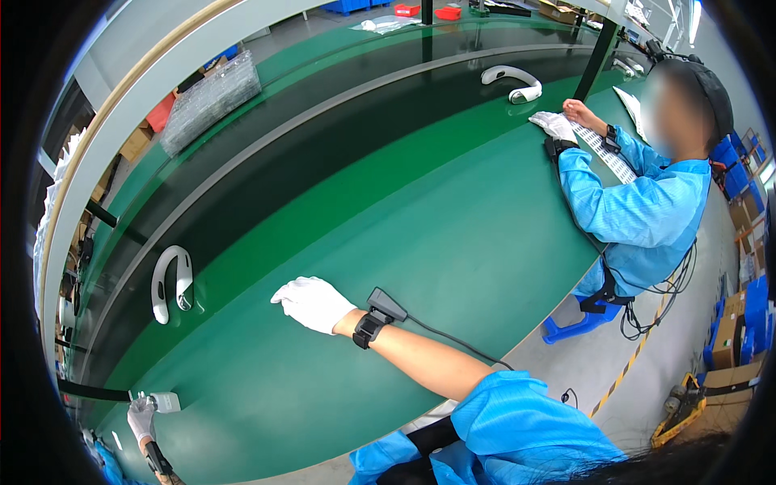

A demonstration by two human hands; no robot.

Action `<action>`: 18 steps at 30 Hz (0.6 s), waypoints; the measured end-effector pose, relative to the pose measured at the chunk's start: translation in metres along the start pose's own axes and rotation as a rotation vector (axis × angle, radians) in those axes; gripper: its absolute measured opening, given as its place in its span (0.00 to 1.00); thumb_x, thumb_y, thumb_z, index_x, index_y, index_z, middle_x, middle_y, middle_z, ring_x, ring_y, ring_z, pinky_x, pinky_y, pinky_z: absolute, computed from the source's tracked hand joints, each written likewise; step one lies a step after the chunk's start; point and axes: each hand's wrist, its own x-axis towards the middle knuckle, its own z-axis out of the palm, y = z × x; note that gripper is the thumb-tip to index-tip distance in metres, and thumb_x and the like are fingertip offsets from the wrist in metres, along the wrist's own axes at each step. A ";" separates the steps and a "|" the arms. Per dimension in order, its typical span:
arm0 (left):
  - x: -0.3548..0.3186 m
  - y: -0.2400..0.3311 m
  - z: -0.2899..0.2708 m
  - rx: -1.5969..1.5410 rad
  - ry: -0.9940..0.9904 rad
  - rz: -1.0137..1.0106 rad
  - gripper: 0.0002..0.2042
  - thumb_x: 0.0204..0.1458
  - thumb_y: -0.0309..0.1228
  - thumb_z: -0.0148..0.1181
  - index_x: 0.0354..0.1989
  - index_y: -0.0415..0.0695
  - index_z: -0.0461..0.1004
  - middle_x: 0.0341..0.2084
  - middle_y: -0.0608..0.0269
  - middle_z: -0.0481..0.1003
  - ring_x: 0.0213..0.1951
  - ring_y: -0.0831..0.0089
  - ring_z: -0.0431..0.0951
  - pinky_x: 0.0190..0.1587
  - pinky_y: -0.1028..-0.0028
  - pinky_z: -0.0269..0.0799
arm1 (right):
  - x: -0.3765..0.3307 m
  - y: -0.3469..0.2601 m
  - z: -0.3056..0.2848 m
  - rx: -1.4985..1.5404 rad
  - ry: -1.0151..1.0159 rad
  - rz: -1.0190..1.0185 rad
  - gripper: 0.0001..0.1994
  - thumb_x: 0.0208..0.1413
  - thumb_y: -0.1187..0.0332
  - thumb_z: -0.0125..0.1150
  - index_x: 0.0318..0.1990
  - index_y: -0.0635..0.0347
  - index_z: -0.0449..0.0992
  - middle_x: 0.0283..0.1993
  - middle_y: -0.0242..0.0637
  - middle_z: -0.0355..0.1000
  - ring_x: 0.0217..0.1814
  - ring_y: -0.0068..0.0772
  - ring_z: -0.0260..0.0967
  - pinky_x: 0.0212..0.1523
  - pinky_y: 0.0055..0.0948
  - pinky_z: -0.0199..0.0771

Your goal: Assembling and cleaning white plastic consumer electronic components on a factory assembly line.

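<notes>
My right hand, in a white glove, rests on the green work surface with its fingers curled in. Nothing sticks out of it, though its palm side is hidden. A black strap with a dark sensor block sits round that wrist, and a cable runs from the block. The nearest loose thing is a white U-shaped neck piece, apart from the hand, on the green belt to its left. My left hand is out of the picture.
At right a co-worker's gloved hand lies by a white perforated strip. Lower left, another person's gloved hand is at a small white box. A second neck piece lies far off. Bubble wrap stands beyond the belt.
</notes>
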 end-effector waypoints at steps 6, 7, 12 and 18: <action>-0.005 0.003 -0.009 0.076 0.054 0.019 0.10 0.53 0.25 0.72 0.41 0.35 0.83 0.32 0.55 0.86 0.34 0.70 0.86 0.41 0.68 0.81 | 0.002 -0.005 -0.001 0.072 0.002 0.003 0.15 0.69 0.65 0.47 0.49 0.54 0.81 0.47 0.40 0.80 0.55 0.45 0.76 0.62 0.45 0.73; -0.005 0.006 -0.006 0.064 0.067 0.020 0.10 0.53 0.26 0.72 0.41 0.35 0.83 0.32 0.54 0.86 0.34 0.69 0.86 0.41 0.67 0.81 | 0.001 -0.003 -0.001 0.068 0.001 0.003 0.15 0.69 0.65 0.47 0.49 0.54 0.81 0.47 0.40 0.80 0.55 0.45 0.76 0.62 0.45 0.73; 0.007 0.025 0.020 0.230 0.040 0.026 0.17 0.53 0.36 0.72 0.48 0.40 0.82 0.38 0.55 0.86 0.39 0.66 0.86 0.46 0.66 0.80 | -0.004 0.006 -0.006 0.014 0.024 0.015 0.15 0.69 0.64 0.47 0.49 0.55 0.82 0.47 0.41 0.81 0.55 0.46 0.76 0.62 0.46 0.74; 0.017 -0.081 -0.089 0.588 0.096 -0.036 0.27 0.54 0.51 0.72 0.58 0.48 0.81 0.47 0.55 0.86 0.47 0.62 0.86 0.54 0.63 0.79 | 0.012 -0.024 0.010 0.112 0.014 -0.036 0.15 0.69 0.64 0.47 0.49 0.54 0.82 0.48 0.41 0.81 0.55 0.47 0.76 0.62 0.46 0.74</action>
